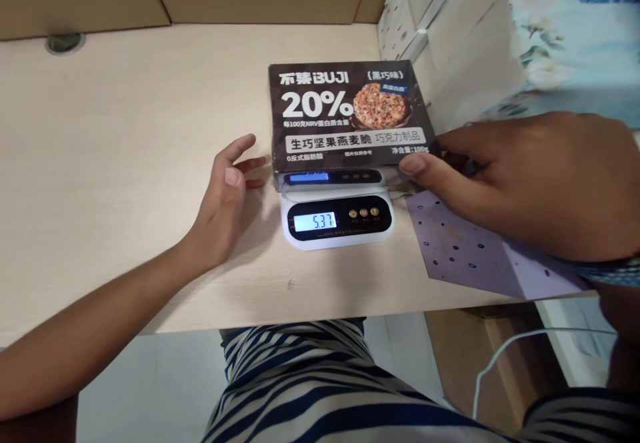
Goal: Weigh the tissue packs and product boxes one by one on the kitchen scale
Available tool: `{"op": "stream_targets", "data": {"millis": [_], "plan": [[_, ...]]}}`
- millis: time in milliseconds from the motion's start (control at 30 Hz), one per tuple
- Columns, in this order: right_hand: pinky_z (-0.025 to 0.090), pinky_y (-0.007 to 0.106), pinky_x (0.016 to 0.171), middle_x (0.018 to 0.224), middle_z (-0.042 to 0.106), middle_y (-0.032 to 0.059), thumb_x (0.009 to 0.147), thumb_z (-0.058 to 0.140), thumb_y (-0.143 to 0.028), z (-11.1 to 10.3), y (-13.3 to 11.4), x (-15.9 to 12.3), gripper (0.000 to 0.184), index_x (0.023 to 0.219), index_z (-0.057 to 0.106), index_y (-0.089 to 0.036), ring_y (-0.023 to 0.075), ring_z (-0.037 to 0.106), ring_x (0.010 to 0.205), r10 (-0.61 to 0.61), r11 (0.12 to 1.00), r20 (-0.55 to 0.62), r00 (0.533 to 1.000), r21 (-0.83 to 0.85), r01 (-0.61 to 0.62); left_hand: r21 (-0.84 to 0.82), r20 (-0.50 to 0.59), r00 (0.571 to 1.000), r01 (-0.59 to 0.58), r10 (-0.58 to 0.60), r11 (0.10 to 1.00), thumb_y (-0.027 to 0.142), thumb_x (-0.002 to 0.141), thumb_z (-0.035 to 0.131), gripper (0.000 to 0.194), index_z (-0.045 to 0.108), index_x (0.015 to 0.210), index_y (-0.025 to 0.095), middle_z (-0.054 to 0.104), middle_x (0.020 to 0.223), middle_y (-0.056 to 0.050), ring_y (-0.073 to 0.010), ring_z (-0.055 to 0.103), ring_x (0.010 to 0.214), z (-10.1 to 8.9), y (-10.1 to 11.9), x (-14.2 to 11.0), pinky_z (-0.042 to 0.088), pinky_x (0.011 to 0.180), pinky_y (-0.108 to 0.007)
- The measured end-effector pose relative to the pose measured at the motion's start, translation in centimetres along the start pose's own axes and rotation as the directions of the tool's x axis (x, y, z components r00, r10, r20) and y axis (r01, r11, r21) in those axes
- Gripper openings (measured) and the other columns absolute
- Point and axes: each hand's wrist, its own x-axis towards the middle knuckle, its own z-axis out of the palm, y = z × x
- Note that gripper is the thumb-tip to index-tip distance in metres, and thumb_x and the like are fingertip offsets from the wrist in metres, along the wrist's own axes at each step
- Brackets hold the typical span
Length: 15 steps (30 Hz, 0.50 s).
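A dark brown snack box (325,113) with white lettering and a picture of a round oat crisp rests on or just over a small white kitchen scale (340,240). Blue-lit digits, which look like 537 with a possible decimal point, show on the scale's display. My right hand (530,176) grips the box's lower right corner, thumb on top and fingers at the side. Just left of the box, my left hand (225,196) has its fingers apart and holds nothing. The box hides the scale's weighing plate.
The light wooden desk (125,163) ends at a front edge close to my body. A lilac spotted sheet or box (465,250) lies under my right wrist. White boxes and a floral package (565,43) stand at the right. A cable hole (65,44) is at the back left.
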Motion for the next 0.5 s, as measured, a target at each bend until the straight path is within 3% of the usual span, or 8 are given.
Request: {"op": "stream_targets", "data": {"millis": [267,400,500], "plan": [[0.021,0.035,0.058,0.071,0.066,0.0132,0.083,-0.022,-0.098,1.0,1.0,0.0,0.139,0.105,0.087,-0.015,0.0222,0.046,0.059,-0.036,0.996,-0.010,0.999,0.078,0.036,0.045,0.027,0.999,0.034,-0.035,0.998,0.085,0.105,0.042,0.064,0.054,0.159,0.052,0.050,0.174,0.003,-0.0367,0.057,0.154,0.0,0.3,-0.1,0.057,0.121,-0.066],[0.020,0.035,0.062,0.070,0.066,0.0120,0.082,-0.024,-0.097,1.1,0.9,-0.1,0.137,0.111,0.086,-0.021,0.0231,0.054,0.060,-0.010,0.995,-0.015,1.000,0.101,0.011,0.038,0.040,0.999,0.029,-0.031,0.999,0.087,0.103,0.046,0.069,0.049,0.164,0.056,0.042,0.181,0.006,-0.0373,0.051,0.161,-0.5,-0.1,-0.3,0.055,0.124,-0.065],[0.018,0.035,0.067,0.069,0.067,0.0109,0.087,-0.011,-0.101,1.2,0.8,-0.1,0.129,0.132,0.080,-0.021,0.0246,0.059,0.062,0.003,0.968,-0.076,0.997,0.252,0.017,0.045,0.085,0.995,0.045,-0.048,0.998,0.089,0.101,0.045,0.077,0.039,0.171,0.056,0.034,0.187,0.006,-0.0397,0.040,0.170,-0.9,-0.4,-0.3,0.046,0.133,-0.071]]}}
